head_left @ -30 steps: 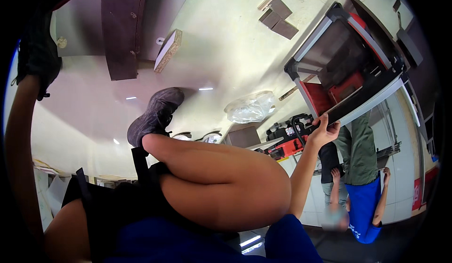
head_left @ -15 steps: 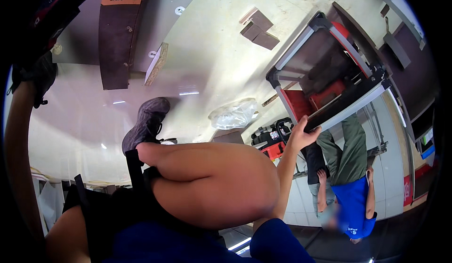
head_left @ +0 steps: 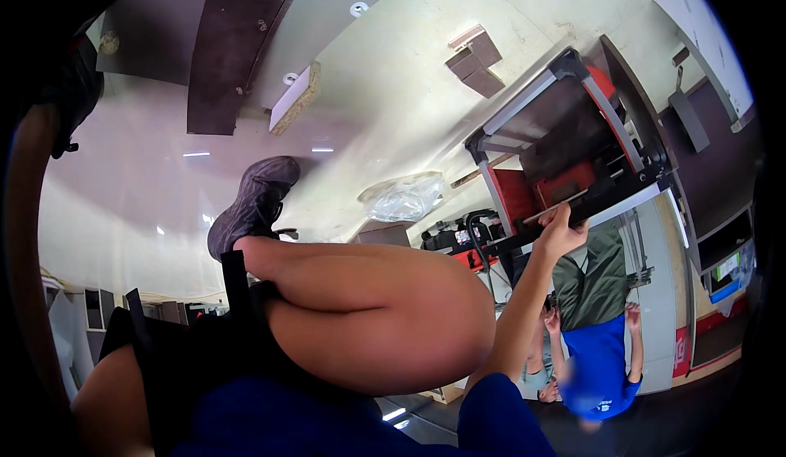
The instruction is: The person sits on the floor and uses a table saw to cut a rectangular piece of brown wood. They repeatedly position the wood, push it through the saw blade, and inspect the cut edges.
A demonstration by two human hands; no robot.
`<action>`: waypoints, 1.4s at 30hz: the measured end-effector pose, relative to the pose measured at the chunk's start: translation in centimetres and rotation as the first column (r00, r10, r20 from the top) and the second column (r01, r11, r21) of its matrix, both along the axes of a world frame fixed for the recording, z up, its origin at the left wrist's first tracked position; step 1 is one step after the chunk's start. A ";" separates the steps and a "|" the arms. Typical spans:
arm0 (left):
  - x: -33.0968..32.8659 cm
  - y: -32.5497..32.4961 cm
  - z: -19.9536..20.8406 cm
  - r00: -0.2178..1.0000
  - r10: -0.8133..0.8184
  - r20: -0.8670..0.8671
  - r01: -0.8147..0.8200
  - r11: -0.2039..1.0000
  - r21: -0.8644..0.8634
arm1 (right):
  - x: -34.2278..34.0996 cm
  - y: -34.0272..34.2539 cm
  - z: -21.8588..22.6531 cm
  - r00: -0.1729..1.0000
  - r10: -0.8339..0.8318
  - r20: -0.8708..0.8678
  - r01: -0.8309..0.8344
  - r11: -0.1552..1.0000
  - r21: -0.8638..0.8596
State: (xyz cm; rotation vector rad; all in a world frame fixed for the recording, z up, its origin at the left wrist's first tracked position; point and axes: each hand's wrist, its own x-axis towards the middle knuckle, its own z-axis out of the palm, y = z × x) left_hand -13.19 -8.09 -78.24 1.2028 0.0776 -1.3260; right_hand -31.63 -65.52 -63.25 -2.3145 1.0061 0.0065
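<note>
My right hand (head_left: 560, 233) is closed around a black bar (head_left: 606, 200) on the near side of a grey metal frame (head_left: 524, 97). The frame has black corner pieces, red panels (head_left: 514, 193) and a dark interior. My right forearm passes beside my bent right knee (head_left: 442, 309). My left hand is out of sight; the upper left is very dark there. Dark shoes (head_left: 255, 199) are on my feet, and I am crouching on the floor.
Dark brown and grey boards (head_left: 233, 47) lie ahead left, with a chipboard offcut (head_left: 295, 101) beside them. Small brown blocks (head_left: 475, 60) and crumpled clear plastic (head_left: 403, 198) lie on the pale floor (head_left: 368, 72). A person in a blue shirt (head_left: 602, 359) stands at the right; another is partly hidden.
My right hand has shifted right along the frame's near side, and its fingers have curled. The view has shifted; the power tool battery at the upper left has gone into darkness.
</note>
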 end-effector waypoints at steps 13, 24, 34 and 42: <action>1.5 -0.1 -0.3 0.999 -0.012 -0.031 0.013 1.000 0.026 | 0.4 0.3 0.3 1.000 -0.008 0.010 0.007 0.995 0.095; 3.9 -0.5 1.0 0.999 -0.034 -0.013 0.035 0.995 0.091 | -0.1 -0.6 0.7 0.999 0.039 -0.007 -0.038 0.998 0.053; 7.5 -1.6 6.0 0.995 -0.004 0.097 -0.014 0.982 0.188 | 0.9 -1.2 0.0 0.994 -0.107 -0.025 0.108 0.994 0.012; 7.8 -4.2 10.3 0.984 -0.051 -0.172 0.082 0.981 0.178 | 4.9 0.8 0.8 0.997 0.059 -0.051 -0.068 0.977 -0.203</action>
